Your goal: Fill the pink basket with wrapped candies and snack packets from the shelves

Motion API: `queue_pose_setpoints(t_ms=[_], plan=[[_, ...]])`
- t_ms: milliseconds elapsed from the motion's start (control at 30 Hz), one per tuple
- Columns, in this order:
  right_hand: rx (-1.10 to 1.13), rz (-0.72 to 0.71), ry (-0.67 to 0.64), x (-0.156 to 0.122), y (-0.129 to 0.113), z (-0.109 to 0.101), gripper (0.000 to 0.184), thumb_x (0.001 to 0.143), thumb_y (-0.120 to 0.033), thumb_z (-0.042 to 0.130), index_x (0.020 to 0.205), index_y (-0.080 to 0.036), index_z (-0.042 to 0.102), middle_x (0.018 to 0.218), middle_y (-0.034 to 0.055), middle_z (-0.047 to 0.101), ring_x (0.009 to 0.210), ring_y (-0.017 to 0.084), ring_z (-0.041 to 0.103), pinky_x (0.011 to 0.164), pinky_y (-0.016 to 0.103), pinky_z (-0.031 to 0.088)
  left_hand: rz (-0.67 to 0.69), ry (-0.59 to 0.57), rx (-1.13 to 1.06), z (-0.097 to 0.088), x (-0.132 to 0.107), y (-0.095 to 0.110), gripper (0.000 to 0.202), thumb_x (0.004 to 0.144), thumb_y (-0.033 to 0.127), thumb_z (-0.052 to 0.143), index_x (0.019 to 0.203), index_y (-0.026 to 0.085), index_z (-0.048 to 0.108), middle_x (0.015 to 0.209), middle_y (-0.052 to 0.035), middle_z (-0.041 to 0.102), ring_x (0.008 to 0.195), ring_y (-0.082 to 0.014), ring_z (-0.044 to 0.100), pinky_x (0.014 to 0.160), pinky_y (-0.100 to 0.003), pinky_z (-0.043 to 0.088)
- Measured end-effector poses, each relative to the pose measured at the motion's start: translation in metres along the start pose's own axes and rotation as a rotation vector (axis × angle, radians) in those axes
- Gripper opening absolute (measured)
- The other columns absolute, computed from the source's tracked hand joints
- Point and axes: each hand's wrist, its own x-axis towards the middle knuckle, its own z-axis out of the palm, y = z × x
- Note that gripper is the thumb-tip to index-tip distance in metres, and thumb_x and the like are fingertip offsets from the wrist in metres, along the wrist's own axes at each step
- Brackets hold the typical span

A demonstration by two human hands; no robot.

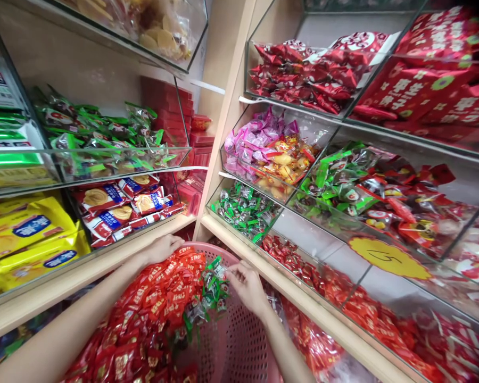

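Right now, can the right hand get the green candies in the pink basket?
Probably yes: the right hand is right at the green candies, uncovered in the pink basket, with nothing visible in between.

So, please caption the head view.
Left hand and right hand at a pink basket of red packets and green packets.

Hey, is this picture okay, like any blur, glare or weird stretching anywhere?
In the head view, the red-and-white sweets at lower right look smeared; in the head view, pale glints sit on the red wrappers under the right shelf; in the head view, the wooden shelf edges splay, probably from a wide lens; in the head view, the top right corner goes black.
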Motion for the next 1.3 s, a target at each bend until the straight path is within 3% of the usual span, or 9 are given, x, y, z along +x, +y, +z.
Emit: queue_pose_setpoints(t_ms=[233, 533, 800, 1000, 1100, 1300], plan=[[-0.252, -0.082, -0.23, -0.01, -0.01, -0.004, 0.01, 0.072, -0.016, 0.052, 0.067, -0.021, 0.059, 0.069, -0.0054, 0.059, 0.068, 0.009, 0.052, 0.075, 0.025, 0.029, -0.005, 0.001, 0.014, -0.002, -0.003, 0.007, 0.043, 0.079, 0.052, 0.032, 0.068, 0.017, 0.054, 0.069, 0.0009, 0.058, 0.069, -0.0162, 0.052, 0.068, -0.023, 0.038], [-0.472, -0.119, -0.408, -0.016, -0.003, 0.007, 0.007, 0.067, -0.017, 0.054, 0.064, -0.02, 0.059, 0.07, -0.0031, 0.062, 0.073, 0.013, 0.054, 0.081, 0.03, 0.023, 0.001, 0.015, 0.033, -0.001, -0.002, 0.002, 0.045, 0.08, 0.053, 0.032, 0.073, 0.018, 0.059, 0.075, 0.0005, 0.063, 0.072, -0.0171, 0.055, 0.071, -0.023, 0.039], [-0.427, -0.128, -0.457, -0.016, -0.004, 0.006, 0.011, 0.069, -0.014, 0.054, 0.069, -0.021, 0.062, 0.077, -0.0028, 0.063, 0.082, 0.013, 0.054, 0.084, 0.031, 0.021, -0.016, 0.013, 0.031, -0.001, -0.002, 0.003, 0.046, 0.079, 0.054, 0.032, 0.077, 0.018, 0.061, 0.078, -0.0003, 0.064, 0.072, -0.0178, 0.055, 0.073, -0.025, 0.039], [-0.418, -0.146, -0.415, -0.016, -0.003, 0.006, 0.01, 0.071, -0.017, 0.056, 0.075, -0.023, 0.062, 0.077, -0.0029, 0.062, 0.08, 0.014, 0.053, 0.085, 0.033, 0.023, -0.004, 0.017, 0.062, -0.002, -0.003, 0.006, 0.043, 0.08, 0.052, 0.031, 0.069, 0.017, 0.055, 0.069, 0.0001, 0.058, 0.071, -0.0175, 0.052, 0.068, -0.023, 0.038], [-0.361, -0.13, -0.309, -0.015, -0.004, 0.007, 0.017, 0.074, -0.018, 0.054, 0.088, -0.025, 0.059, 0.077, -0.003, 0.061, 0.081, 0.014, 0.052, 0.083, 0.032, 0.028, 0.03, 0.012, 0.051, -0.001, -0.003, 0.004, 0.042, 0.081, 0.05, 0.03, 0.066, 0.017, 0.052, 0.065, 0.0008, 0.055, 0.068, -0.0162, 0.05, 0.066, -0.023, 0.038], [-0.244, -0.169, -0.044, -0.003, -0.017, 0.0, 0.02, 0.082, -0.018, 0.044, 0.097, -0.022, 0.056, 0.087, 0.002, 0.06, 0.085, 0.017, 0.052, 0.079, 0.03, 0.037, 0.075, 0.018, 0.051, 0.002, 0.003, -0.008, 0.043, 0.083, 0.049, 0.029, 0.068, 0.017, 0.054, 0.068, 0.0008, 0.058, 0.067, -0.0159, 0.052, 0.066, -0.023, 0.037]])
